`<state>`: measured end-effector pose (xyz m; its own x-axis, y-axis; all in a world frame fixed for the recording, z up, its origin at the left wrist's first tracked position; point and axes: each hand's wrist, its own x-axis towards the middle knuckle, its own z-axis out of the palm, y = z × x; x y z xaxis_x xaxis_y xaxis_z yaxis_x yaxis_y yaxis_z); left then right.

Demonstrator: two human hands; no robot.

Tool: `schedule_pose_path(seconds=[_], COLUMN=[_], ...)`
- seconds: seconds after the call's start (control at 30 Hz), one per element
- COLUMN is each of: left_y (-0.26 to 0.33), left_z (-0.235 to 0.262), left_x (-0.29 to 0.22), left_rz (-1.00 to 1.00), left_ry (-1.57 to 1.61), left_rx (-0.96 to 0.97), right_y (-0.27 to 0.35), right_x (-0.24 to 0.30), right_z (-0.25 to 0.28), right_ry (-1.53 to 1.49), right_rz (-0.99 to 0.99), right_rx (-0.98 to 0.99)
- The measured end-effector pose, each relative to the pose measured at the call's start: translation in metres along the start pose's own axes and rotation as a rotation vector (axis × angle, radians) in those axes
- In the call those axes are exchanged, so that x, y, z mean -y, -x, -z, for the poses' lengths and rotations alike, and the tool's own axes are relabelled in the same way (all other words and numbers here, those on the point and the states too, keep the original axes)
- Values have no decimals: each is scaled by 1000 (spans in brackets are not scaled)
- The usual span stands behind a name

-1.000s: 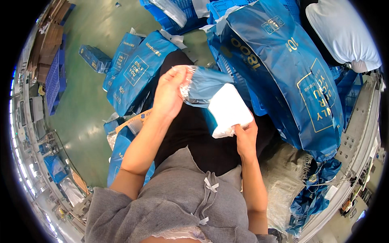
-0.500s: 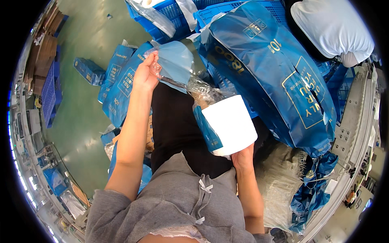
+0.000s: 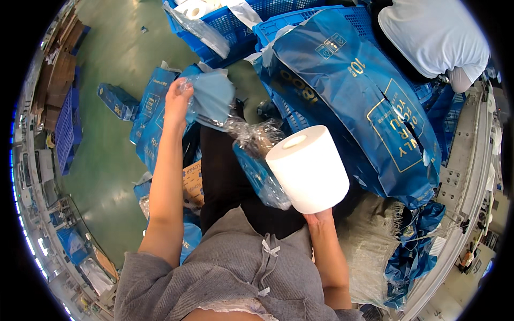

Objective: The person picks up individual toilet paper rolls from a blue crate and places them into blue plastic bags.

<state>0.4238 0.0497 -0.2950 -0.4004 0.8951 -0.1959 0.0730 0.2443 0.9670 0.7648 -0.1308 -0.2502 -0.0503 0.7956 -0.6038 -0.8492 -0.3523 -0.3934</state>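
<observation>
Over the person's lap, just past the grey knit top (image 3: 214,273), a white toilet-paper roll (image 3: 310,171) sits tilted in the right hand (image 3: 320,215), which bears it from below; most of that hand's fingers are hidden behind the roll, so I cannot tell how firmly they close. A blue-and-clear plastic wrapper (image 3: 256,174) lies along the roll's left side and stretches, crumpled and see-through midway, to the left hand (image 3: 178,99), which pinches its upper end in closed fingers.

The roll could tip and drop, I judge, if the wrapper snagged on it during a pull, since its support seems to come only from underneath. A hard tug could also tear the thin film where it bunches.

To the left, a brown cardboard piece (image 3: 193,184) bears lettering and a blue flower-shaped mark. On the right, beyond a beige woven sack (image 3: 369,241), a large blue packing bag (image 3: 342,101) shows big gold digits, a framed gold slogan and small pictograms. Across from it, blue printed packages (image 3: 152,115) carry pale framed lettering, partly legible.

Farther off, a blue plastic crate (image 3: 201,45) contains white rolls (image 3: 195,9), and a co-worker's white top (image 3: 439,35) shows at upper right.
</observation>
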Motion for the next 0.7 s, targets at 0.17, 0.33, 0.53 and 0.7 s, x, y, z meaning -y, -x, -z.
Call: schedule_pose_path(seconds=[0.17,0.33,0.53,0.7], left_y=[100,145,139,131], left_z=[-58,-100,-101,-94], left_x=[-84,-82,-70,-71], left_rz=[-606,-4,154,121], left_ry=[-298,49,275,317], left_rx=[221,806,808,685], right_y=[-8,-10,15,59], right_x=[0,7,37,57], right_z=[-7,-33,-1,113], right_ry=[280,822,1402,1795], right_rz=[177,518,793,974], right_rx=[-56,12,-72,-452])
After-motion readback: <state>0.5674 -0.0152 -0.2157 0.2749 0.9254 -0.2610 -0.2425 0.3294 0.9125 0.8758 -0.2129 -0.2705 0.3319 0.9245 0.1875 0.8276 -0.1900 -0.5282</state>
